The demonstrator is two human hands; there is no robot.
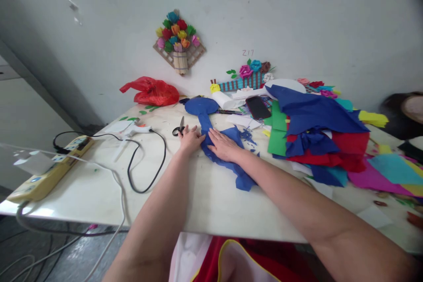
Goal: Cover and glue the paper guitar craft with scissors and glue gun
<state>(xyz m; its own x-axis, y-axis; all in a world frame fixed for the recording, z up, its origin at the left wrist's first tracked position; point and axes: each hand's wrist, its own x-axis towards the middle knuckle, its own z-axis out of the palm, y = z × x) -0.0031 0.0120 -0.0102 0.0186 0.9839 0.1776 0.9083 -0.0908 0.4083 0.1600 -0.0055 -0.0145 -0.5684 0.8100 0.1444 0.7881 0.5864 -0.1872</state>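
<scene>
A blue paper piece (205, 122) lies on the table, with a narrow strip running down from a round blue disc (201, 105). Below the strip it joins a wider, ragged-edged blue sheet (243, 177). My right hand (224, 145) lies flat on this sheet, fingers spread. At the strip's left edge rests my left hand (191, 140), fingers apart and fingertips touching the paper. Black-handled scissors (179, 128) lie just beyond my left hand. Small blue scraps (248, 135) are scattered to the right of the sheet.
On the left are a white glue gun (140, 129) with a looping black cord and a yellow power strip (49, 174). A red plastic bag (155, 92) sits at the back. Rightward lie a phone (258, 108) and a pile of coloured paper (327, 116). Paper flowers (175, 31) hang on the wall.
</scene>
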